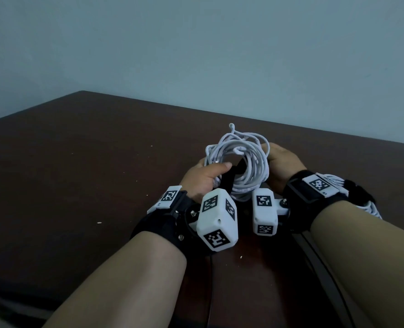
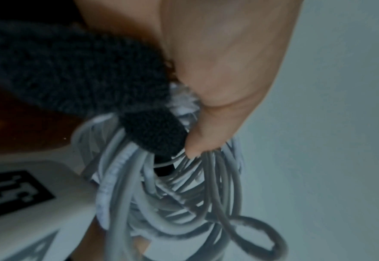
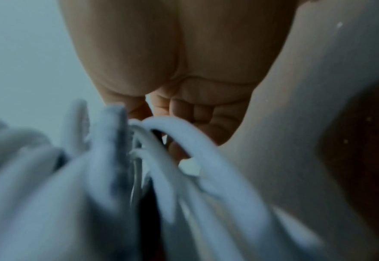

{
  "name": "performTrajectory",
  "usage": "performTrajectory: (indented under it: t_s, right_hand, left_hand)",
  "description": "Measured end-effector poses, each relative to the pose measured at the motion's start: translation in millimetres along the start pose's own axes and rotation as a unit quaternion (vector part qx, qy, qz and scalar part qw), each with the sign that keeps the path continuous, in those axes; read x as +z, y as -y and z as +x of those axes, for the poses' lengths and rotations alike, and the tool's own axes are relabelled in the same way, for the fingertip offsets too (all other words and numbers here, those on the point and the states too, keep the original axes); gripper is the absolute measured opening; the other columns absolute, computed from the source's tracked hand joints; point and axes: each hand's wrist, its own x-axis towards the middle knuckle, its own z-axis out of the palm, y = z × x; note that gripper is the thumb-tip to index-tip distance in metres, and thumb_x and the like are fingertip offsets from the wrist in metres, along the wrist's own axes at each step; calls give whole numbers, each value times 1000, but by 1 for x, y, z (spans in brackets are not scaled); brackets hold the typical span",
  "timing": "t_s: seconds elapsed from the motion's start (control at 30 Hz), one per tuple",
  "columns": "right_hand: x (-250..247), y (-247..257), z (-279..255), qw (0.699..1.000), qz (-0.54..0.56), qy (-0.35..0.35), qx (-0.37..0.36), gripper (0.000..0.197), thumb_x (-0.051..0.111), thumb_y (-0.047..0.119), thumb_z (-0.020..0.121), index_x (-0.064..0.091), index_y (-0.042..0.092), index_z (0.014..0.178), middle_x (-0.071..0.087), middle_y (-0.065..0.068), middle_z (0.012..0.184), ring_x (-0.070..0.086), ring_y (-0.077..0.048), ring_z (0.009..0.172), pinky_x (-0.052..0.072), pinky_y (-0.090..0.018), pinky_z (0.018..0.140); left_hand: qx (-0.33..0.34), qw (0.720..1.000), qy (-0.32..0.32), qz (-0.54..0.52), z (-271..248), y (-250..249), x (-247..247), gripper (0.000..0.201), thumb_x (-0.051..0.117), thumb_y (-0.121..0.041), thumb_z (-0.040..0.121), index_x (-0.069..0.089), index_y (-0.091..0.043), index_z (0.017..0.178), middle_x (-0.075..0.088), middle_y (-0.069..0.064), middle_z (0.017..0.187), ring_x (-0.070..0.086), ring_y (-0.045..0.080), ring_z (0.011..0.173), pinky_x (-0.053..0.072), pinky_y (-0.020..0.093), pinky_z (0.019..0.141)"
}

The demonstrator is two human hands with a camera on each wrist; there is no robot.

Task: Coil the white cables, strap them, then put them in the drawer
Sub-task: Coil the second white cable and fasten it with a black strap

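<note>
From the head view, the left hand (image 1: 204, 178) and right hand (image 1: 280, 165) both grasp the coil of white cables (image 1: 240, 159) just above the counter (image 1: 77, 162). The left wrist view shows the thumb (image 2: 208, 134) pinning a black strap (image 2: 153, 130) on the strands; it should probably stay pinned while the strap is pulled snug. In the right wrist view, curled fingers (image 3: 190, 109) grip blurred loops.

The left hand (image 2: 217, 79) holds the coil of white cables (image 2: 161, 194), its thumb pressing on a black strap (image 2: 153, 130) that wraps around the strands. One cable loop sticks out at lower right. The picture is blurred, so the strap is maybe not closed fully.
</note>
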Motion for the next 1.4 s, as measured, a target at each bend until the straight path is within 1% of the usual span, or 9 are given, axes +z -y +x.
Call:
performTrajectory:
  t_s: [0.1,0.2,0.5,0.67,0.8,1.0,1.2,1.3,1.4]
  right_hand:
    - [-4,16,-3,997,-45,-49,-41,13,48,3,90,48,9,79,50,-6,66,51,-14,50,45,-18,46]
    - [-13,29,-1,994,-26,-83,-64,24,45,4,92,43,16,71,45,-4,62,49,-17,50,47,-23,46]
    - [-13,40,-8,997,-36,-20,-71,24,46,6,93,45,17,72,48,-3,64,56,-10,42,48,-20,43]
    - [-8,42,-11,994,-62,-2,-95,26,50,4,90,46,19,68,50,-5,67,50,-17,57,47,-22,48]
    - [-2,43,-13,967,-201,13,-157,26,61,8,84,53,24,65,52,2,64,46,-13,58,41,-26,58]
    - [11,54,-21,945,-247,70,-205,22,66,4,80,60,20,67,60,7,62,52,-5,54,44,-14,55]
    - [15,53,-25,922,-315,97,-202,23,67,5,78,61,24,67,58,13,54,49,-1,51,42,-16,55]
    - [16,54,-25,933,-287,111,-185,16,68,8,75,60,20,69,60,-6,70,53,-18,64,44,-29,65]
    - [17,55,-24,930,-294,129,-177,13,69,9,76,61,18,71,60,-13,80,53,-22,73,44,-33,72]
  left_hand:
    - [-2,1000,2,29,0,-1,-1,42,61,0,85,53,-2,126,61,28,111,62,40,98,47,55,95]
    - [-4,995,-7,102,0,-5,-4,50,69,-7,78,53,2,124,67,17,97,66,30,89,54,41,87]
    - [17,993,-10,114,2,-1,-4,30,64,1,82,56,-10,109,65,21,101,64,37,93,53,49,85]
    - [19,995,-21,94,1,0,-3,26,67,-4,83,57,-11,105,65,18,98,64,36,91,51,52,90]
    - [40,992,-26,116,2,1,-2,22,68,-16,85,57,-15,104,68,8,90,68,21,73,55,28,59]
    - [60,987,-50,143,-1,1,2,26,67,-23,86,55,-12,105,66,12,99,65,22,79,52,32,68]
    - [60,989,-67,119,-4,0,4,27,66,-21,87,56,-6,109,66,10,91,65,19,69,49,26,54]
    - [65,989,-64,116,-4,2,5,25,66,-19,88,56,-7,107,66,10,89,64,17,66,50,23,50]
    - [67,990,-65,107,-3,3,5,23,66,-20,87,57,-9,105,66,9,88,65,18,69,51,26,56]
